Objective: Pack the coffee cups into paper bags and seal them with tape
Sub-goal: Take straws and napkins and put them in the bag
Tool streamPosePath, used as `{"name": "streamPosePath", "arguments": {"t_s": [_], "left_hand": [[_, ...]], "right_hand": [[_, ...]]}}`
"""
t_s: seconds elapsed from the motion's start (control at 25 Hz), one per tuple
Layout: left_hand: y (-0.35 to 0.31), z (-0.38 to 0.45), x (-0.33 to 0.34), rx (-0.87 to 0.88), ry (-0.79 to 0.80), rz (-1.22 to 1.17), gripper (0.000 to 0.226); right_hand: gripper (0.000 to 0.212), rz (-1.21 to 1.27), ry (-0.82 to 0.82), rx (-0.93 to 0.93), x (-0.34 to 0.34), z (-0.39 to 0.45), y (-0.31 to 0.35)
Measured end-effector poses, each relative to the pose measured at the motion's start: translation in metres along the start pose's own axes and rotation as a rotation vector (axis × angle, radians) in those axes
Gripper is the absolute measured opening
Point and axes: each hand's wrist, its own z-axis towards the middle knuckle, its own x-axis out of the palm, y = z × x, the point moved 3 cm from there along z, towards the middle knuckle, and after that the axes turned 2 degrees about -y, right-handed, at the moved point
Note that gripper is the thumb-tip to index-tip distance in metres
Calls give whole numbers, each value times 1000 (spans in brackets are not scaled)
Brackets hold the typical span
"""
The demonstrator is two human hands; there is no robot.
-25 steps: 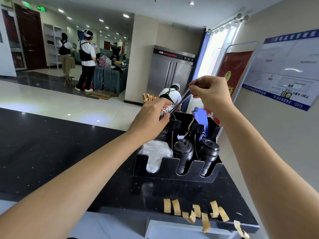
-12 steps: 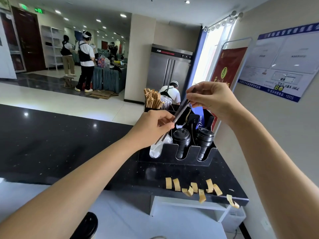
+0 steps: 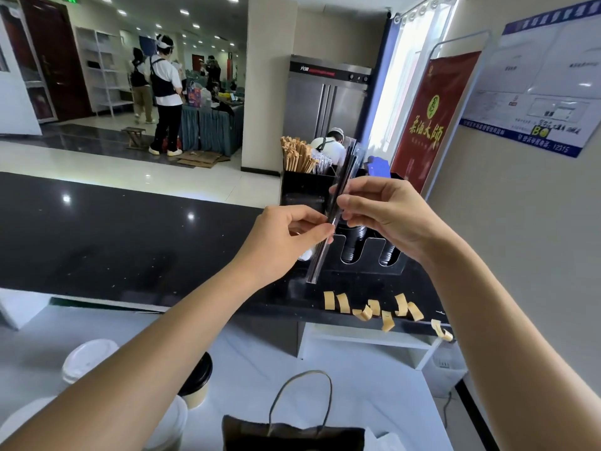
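Both hands hold clear-wrapped black straws (image 3: 328, 229) upright above the black counter. My left hand (image 3: 286, 236) pinches them lower down, and my right hand (image 3: 383, 209) pinches them higher up. A dark paper bag (image 3: 292, 434) with a loop handle stands at the bottom centre on the white lower counter. Coffee cups sit at the lower left: one with a white lid (image 3: 87, 359), one with a black lid (image 3: 196, 380) partly behind my left arm. Several tan tape strips (image 3: 370, 309) hang along the black counter's edge.
A black organiser (image 3: 357, 255) holds stacked black lids, wooden stirrers (image 3: 297, 154) and more straws. The black counter (image 3: 113, 239) spreads to the left. A wall with posters is close on the right. People stand in the hall beyond.
Both hands have drawn the straws out of the organiser and back toward me, turning them more upright. The view has tilted down, bringing the cups and paper bag into sight.
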Motion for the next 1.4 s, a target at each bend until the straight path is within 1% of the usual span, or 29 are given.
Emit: {"name": "streamPosePath", "arguments": {"t_s": [0.08, 0.24, 0.36, 0.48, 0.64, 0.72, 0.76, 0.92, 1.04, 1.08, 1.16, 1.28, 1.4], "left_hand": [[-3, -14, 0, -6, 28, 8, 18], [-2, -42, 0, -36, 74, -9, 15], [2, -69, 2, -44, 135, 2, 16], [6, -95, 0, -32, 144, 34, 15], [15, -131, -8, -28, 152, 120, 10], [25, -152, -12, -23, 173, 211, 3], [32, -164, -12, -26, 189, 273, 3], [64, -202, -7, 2, 292, 468, 20], [84, -224, -2, 35, 297, 566, 26], [89, -230, -1, 38, 301, 600, 26], [101, -238, 1, 7, 365, 654, 30], [107, -241, 2, -45, 465, 746, 48], [105, -241, 3, -96, 525, 812, 75]], "right_hand": [[18, -6, -4, 7, 8, -13, -10], [18, 55, -39, 8, 20, -39, -24], [2, 65, -57, 22, 30, -64, -35], [2, 88, -86, 28, 38, -90, -45], [15, 147, -102, 13, 39, -123, -52], [22, 158, -83, 18, 40, -140, -61], [24, 142, -69, 27, 42, -149, -65], [15, -5, -21, 27, 50, -173, -87], [19, -84, -6, 66, 60, -189, -103], [16, -106, -7, 93, 64, -193, -109], [8, -145, -8, 125, 72, -200, -120], [10, -215, -29, 134, 84, -207, -133], [9, -280, -42, 125, 93, -212, -141]]}}
